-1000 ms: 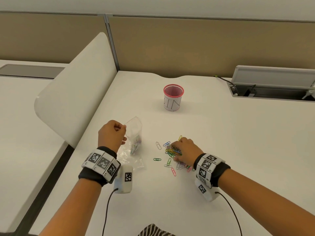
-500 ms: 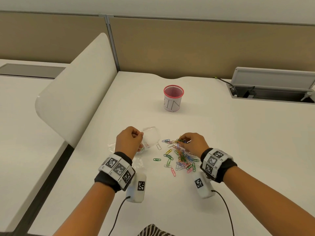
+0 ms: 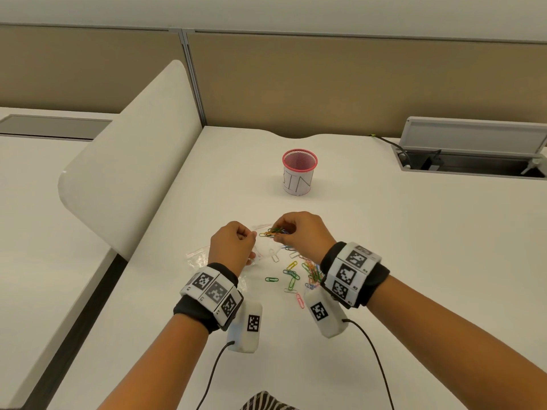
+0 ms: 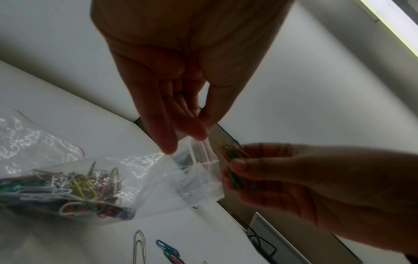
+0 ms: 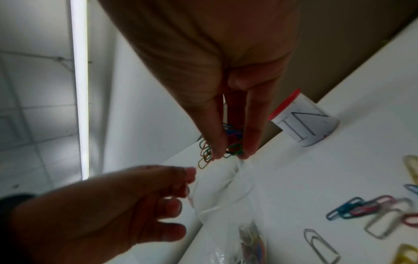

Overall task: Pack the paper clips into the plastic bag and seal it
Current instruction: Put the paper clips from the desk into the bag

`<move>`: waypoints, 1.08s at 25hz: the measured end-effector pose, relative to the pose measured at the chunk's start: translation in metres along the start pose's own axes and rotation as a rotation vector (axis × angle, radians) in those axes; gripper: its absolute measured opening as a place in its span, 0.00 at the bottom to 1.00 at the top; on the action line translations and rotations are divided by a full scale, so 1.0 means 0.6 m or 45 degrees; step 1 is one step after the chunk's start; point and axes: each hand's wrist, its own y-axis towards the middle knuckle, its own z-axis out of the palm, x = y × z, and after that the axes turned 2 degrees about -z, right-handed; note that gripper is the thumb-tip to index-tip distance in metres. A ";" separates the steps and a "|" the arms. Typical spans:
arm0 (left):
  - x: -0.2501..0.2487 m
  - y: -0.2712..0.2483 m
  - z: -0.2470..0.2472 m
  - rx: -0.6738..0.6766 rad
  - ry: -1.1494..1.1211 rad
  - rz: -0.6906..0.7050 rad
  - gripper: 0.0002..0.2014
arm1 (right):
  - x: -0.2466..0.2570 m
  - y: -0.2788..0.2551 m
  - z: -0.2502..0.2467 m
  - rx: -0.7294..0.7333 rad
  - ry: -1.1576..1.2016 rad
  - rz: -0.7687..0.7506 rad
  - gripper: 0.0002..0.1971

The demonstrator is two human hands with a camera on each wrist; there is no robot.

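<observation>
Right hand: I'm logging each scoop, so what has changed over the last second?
The right hand left the loose pile, pinching a bunch of clips, and rose to the bag mouth. The left hand moved the bag right to meet it, still gripping its rim. The cup stayed put.

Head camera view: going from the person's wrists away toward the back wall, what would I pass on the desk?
Loose paper clips → right hand pinching a bunch of clips beside the left hand → pink mesh cup labelled BIN → tan partition.
</observation>
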 end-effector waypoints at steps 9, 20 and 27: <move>0.003 0.000 -0.011 -0.022 -0.027 -0.010 0.06 | 0.035 0.009 0.028 0.221 -0.059 -0.090 0.18; 0.018 0.001 -0.023 -0.049 -0.097 -0.051 0.06 | -0.139 -0.062 -0.069 0.435 -0.432 0.308 0.32; 0.013 0.011 -0.056 -0.163 -0.233 -0.007 0.05 | -0.191 -0.101 -0.025 0.460 -0.479 0.420 0.48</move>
